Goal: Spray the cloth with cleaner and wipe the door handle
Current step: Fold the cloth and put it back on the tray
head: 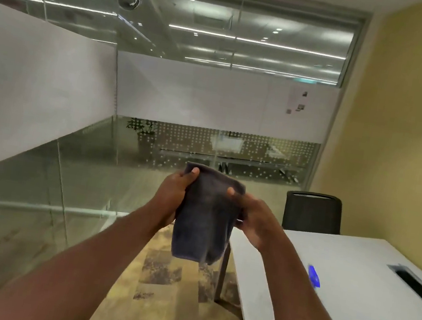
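Held up at the centre of the frame: a dark grey cloth [205,219], hanging in the air between both hands, above the patterned floor [158,283] and just left of the white worktop [362,314] that fills the lower right. Long axis near vertical, top edge high, folded lower end pointing down toward the floor, the whole piece leaning slightly to the right at the top. Left hand [173,195] closed on the cloth's left edge, thumb pressed over the upper left corner, fingers [194,172] wrapped around the fabric. Right hand [252,221] gripping the right edge, thumb laid across the front face near the upper right corner, remaining fingers curled behind and mostly hidden. Both forearms reaching in from the bottom of the frame. On the worktop, right of the right forearm, a small blue object [313,276], blurred, kind unclear. Behind the worktop, at right of centre, a dark chair [312,213]. Glass partitions [80,167] across the left and the background.
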`<state>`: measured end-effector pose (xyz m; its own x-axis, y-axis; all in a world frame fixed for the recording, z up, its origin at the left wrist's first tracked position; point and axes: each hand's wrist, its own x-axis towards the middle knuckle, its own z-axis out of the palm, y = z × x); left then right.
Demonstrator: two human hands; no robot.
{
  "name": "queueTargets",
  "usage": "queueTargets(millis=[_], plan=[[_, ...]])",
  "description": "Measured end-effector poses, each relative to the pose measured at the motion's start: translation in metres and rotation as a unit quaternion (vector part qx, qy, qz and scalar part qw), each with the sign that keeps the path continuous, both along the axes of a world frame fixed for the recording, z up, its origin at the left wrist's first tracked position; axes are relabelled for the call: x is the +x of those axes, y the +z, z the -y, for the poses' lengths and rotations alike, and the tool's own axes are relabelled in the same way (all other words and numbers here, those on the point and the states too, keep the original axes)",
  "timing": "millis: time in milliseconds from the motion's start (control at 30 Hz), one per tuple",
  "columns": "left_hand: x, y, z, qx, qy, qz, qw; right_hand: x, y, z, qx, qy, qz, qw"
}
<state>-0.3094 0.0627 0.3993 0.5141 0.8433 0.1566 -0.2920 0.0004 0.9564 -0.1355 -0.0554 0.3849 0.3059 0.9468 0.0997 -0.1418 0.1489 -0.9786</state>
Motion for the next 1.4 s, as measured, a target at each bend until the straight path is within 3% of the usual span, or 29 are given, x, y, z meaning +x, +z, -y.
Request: queueTargets(millis=[133,300,400,500,600,767,933,1133,1400], plan=[[0.016,0.002,-0.012,0.027,-0.007,-0.054,0.998,0.015,-0.006,0.015,-0.009,-0.053,0.021,0.998],[0.033,-0.009,-0.017,0.157,0.054,-0.197,0.966,0.023,-0.003,0.026,0.017,-0.152,0.028,0.988],[0.044,-0.019,-0.011,0.174,0.048,-0.204,0.962,0.031,-0.009,0.029,0.025,-0.215,0.078,0.973],[0.055,-0.026,-0.001,0.094,-0.05,-0.149,0.983,0.046,-0.016,0.034,0.033,-0.278,0.118,0.953],[0.069,-0.033,0.004,0.04,-0.183,-0.135,0.973,0.07,-0.02,0.047,0.038,-0.313,0.101,0.944],[0.115,-0.037,0.015,0.079,-0.209,-0.171,0.96,0.118,-0.027,0.069,0.014,-0.234,0.021,0.972],[0.172,-0.043,0.022,0.125,-0.201,-0.207,0.949,0.177,-0.043,0.087,-0.019,-0.137,0.077,0.987],[0.243,-0.044,0.035,0.231,-0.142,-0.281,0.921,0.249,-0.057,0.091,-0.048,-0.177,0.197,0.963],[0.292,-0.055,0.03,0.355,-0.103,-0.384,0.846,0.302,-0.076,0.087,-0.074,-0.206,0.349,0.911]])
